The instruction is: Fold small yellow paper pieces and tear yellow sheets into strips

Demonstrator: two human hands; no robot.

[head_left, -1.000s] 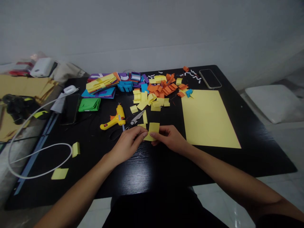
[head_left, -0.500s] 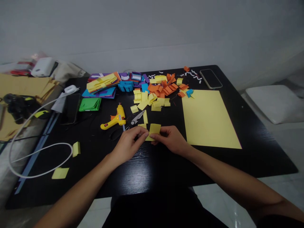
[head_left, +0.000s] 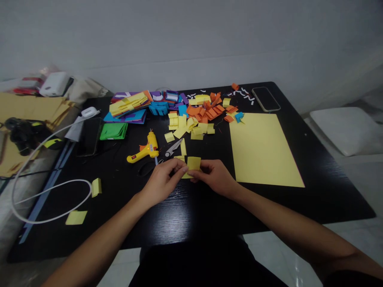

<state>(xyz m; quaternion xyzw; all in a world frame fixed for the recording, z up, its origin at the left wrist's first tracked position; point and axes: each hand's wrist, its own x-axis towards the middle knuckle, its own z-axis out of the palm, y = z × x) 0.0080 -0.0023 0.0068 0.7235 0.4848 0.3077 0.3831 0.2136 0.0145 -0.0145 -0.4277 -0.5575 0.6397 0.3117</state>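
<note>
A small folded piece of yellow paper point(head_left: 194, 163) is pinched between my two hands over the front middle of the table. My left hand point(head_left: 164, 178) grips its left edge with thumb and fingers. From the other side my right hand point(head_left: 214, 176) holds it, the thumb on the face and the fingers partly hidden behind. Scissors point(head_left: 173, 148) lie just beyond my left hand, their handles partly covered. To their left rests a yellow hot glue gun point(head_left: 146, 149). A narrow yellow strip point(head_left: 183, 147) lies by the scissor blades.
Folded yellow pieces point(head_left: 179, 123) and orange pieces point(head_left: 206, 111) heap at the back. A large yellow sheet point(head_left: 265, 149) lies right. Stacked coloured paper point(head_left: 128, 105), green paper point(head_left: 113, 131), a phone point(head_left: 265, 99) and a looping white cable point(head_left: 89, 185) surround the work.
The yellow piece has tilted and shifted slightly left between my fingers. My right hand has moved a little left with it; my left hand stays nearly still.
</note>
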